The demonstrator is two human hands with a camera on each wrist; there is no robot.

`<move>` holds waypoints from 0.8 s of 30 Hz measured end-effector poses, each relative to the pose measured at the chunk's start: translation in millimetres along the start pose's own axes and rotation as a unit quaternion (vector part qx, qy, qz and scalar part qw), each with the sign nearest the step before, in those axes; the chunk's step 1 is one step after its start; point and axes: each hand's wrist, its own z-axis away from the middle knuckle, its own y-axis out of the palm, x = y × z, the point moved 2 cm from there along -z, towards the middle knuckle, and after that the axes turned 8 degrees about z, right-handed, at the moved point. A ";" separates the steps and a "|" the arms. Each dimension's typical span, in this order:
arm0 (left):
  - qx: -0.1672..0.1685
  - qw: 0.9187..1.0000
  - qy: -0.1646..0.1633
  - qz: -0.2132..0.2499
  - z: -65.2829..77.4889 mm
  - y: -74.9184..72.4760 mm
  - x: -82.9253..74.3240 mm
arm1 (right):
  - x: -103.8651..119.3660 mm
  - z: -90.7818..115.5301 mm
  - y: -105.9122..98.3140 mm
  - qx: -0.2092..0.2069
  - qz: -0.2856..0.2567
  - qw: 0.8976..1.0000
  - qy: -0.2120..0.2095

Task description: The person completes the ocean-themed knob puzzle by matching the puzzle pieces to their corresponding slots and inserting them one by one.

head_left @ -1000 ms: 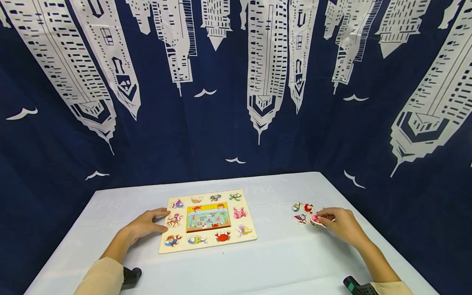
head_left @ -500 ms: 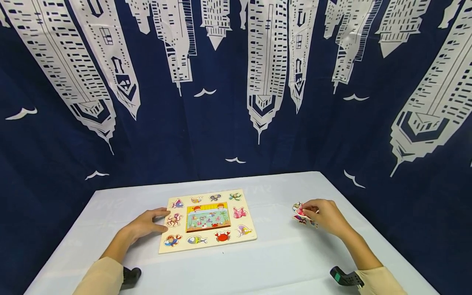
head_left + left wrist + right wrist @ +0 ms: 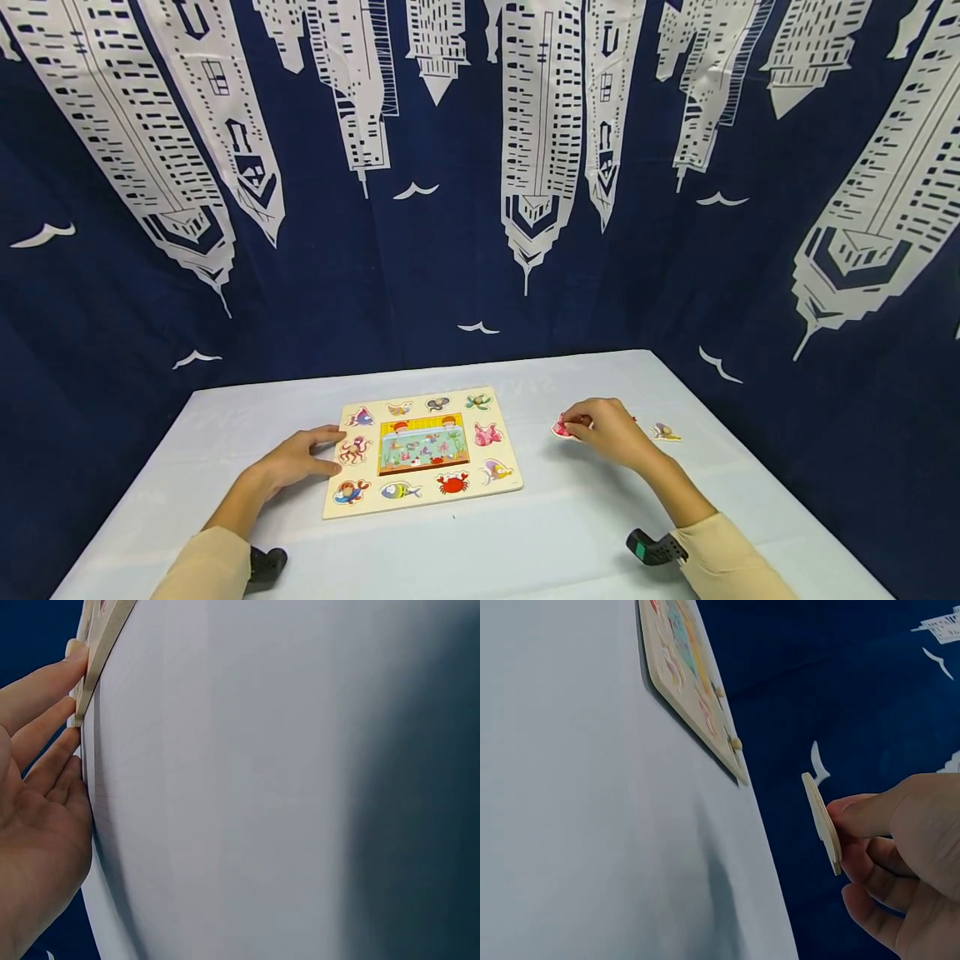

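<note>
A wooden peg puzzle board (image 3: 427, 493) with sea-animal pictures lies on the table. My left hand (image 3: 300, 456) touches its left edge, thumb and fingers spread and mostly straight. In the left wrist view, the thumb and fingertips meet the board's rim (image 3: 105, 652). To the right of the board, my right hand (image 3: 613, 435) pinches a pink puzzle piece (image 3: 559, 428) between thumb and fingers. The right wrist view shows this piece (image 3: 821, 823) edge-on, raised off the table. Some board places hold knobbed pieces, such as the green turtle (image 3: 477, 401).
A yellowish fish piece (image 3: 664, 432) lies to the right of my right hand. A bit of red shows behind that hand, which hides other loose pieces. The white table (image 3: 465, 550) ends at a dark blue cloth (image 3: 420, 275) printed with white buildings.
My right hand has carried the pink piece leftwards from the loose pieces toward the board, uncovering the yellowish fish piece. The left hand has stayed at the board's edge.
</note>
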 end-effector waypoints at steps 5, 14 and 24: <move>-0.003 1.000 0.002 0.001 0.8 -0.6 -0.7 | 13.4 -17.7 16.9 0.014 0.000 1.000 -0.014; -0.003 1.000 0.008 0.003 0.1 1.2 -0.3 | 39.8 -45.8 44.5 0.045 -0.012 0.997 -0.061; -0.006 1.000 0.007 0.004 1.6 -1.3 -0.1 | 64.6 -64.5 75.1 0.086 0.000 0.994 -0.062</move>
